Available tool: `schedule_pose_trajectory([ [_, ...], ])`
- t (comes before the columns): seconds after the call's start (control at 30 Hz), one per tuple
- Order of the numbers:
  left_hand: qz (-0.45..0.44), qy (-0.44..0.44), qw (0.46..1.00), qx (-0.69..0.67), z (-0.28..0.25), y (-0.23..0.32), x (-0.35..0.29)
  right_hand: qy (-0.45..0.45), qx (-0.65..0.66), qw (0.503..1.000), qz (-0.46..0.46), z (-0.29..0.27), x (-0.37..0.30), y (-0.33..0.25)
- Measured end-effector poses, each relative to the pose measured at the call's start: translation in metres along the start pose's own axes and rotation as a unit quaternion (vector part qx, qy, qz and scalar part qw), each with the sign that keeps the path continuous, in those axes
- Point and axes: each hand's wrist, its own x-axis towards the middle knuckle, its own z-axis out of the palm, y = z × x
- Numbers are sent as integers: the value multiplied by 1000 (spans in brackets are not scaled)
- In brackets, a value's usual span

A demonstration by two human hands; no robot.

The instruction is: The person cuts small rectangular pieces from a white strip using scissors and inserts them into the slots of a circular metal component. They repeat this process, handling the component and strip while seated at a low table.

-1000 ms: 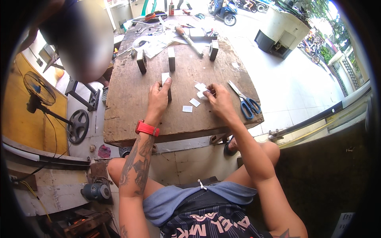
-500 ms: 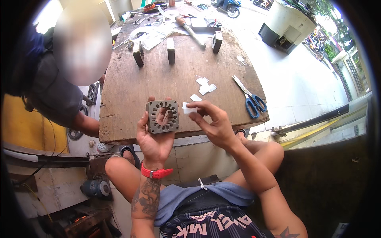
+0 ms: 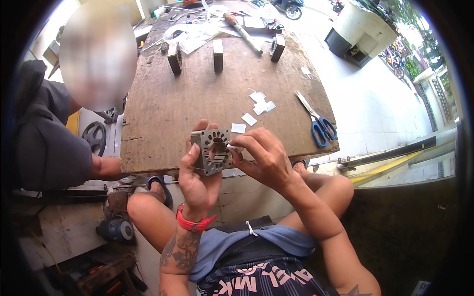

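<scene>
A square grey metal stator core with a ring of slots around its round hole sits in my left hand. The fingers are wrapped round its back and the thumb presses its side. At the core's right edge, my right hand pinches a small white paper slip, mostly hidden by the fingertips, against the slots. Just beyond that hand, a white slip and another slip lie on the wooden table, with several more slips in a loose cluster farther away.
Blue-handled scissors lie at the wooden table's right side. Three blocks stand farther back: left block, middle block, right block. Behind them is a long-handled tool. A person is at the left.
My right hand has brought the paper slip leftward to the core. The left hand has turned the core, showing more of its side. The person at left has shifted.
</scene>
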Motion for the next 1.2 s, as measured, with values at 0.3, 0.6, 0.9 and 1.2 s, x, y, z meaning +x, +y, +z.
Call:
schedule_pose_trajectory([
  [0.3, 20, 12, 998, 64, 1, 1, 2, -62, -17, 998, -29, -3, -6, 6],
  [0.6, 19, 50, 994, -97, -4, 3, 5, -6, 78, 994, 70, 23, -17, -8],
  [0.9, -9, 37, 986, -162, -20, 9, 17, -52, -186, 953, 233, 9, -11, 61],
  [1.2, -21, 8, 990, -136, -21, 5, 10, 35, 220, 949, 225, 2, -2, 11],
])
